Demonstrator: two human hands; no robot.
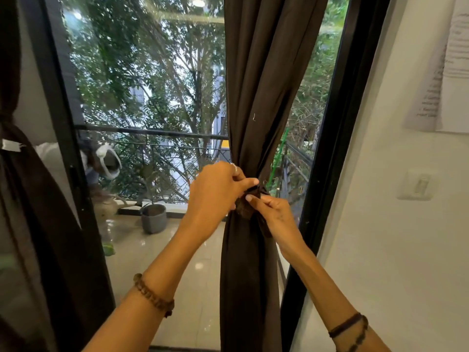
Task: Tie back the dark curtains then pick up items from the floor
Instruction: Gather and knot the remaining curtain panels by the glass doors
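Observation:
A dark brown curtain (264, 85) hangs in front of the glass door, gathered into a narrow waist at mid-height. A dark fabric tie (250, 199) is knotted around that waist. My left hand (218, 189) pinches the tie from the left, thumb and finger pressed on its upper end. My right hand (275, 212) pinches the knot from the lower right. A second dark curtain (30, 199) hangs at the far left, bunched and tied near its middle.
The black door frame (327, 153) stands just right of the curtain, with a white wall and a light switch (418, 185) beyond. Papers (446, 67) hang on the wall. Outside, a grey plant pot (154, 218) stands on the balcony tiles behind a railing.

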